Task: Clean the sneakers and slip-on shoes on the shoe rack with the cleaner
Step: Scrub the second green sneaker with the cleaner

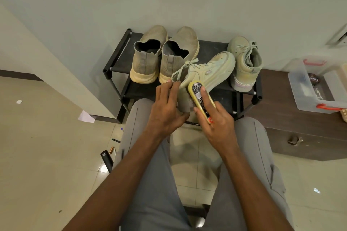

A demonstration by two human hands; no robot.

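My left hand [166, 107] grips the light, floppy sneaker [204, 75] at its heel; right hand [216, 120] holds the cleaner [201, 97].

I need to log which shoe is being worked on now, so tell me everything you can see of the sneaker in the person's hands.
The held sneaker is a pale green lace-up with a thick, lighter sole; the upper looks like suede or canvas and is scuffed. It lies tilted on its side in front of the shoe rack, toe pointing up and right, laces hanging loose at the left. The left hand grips its heel end, and the right hand presses the yellow cleaner against its side. Its mate stands on the rack behind.
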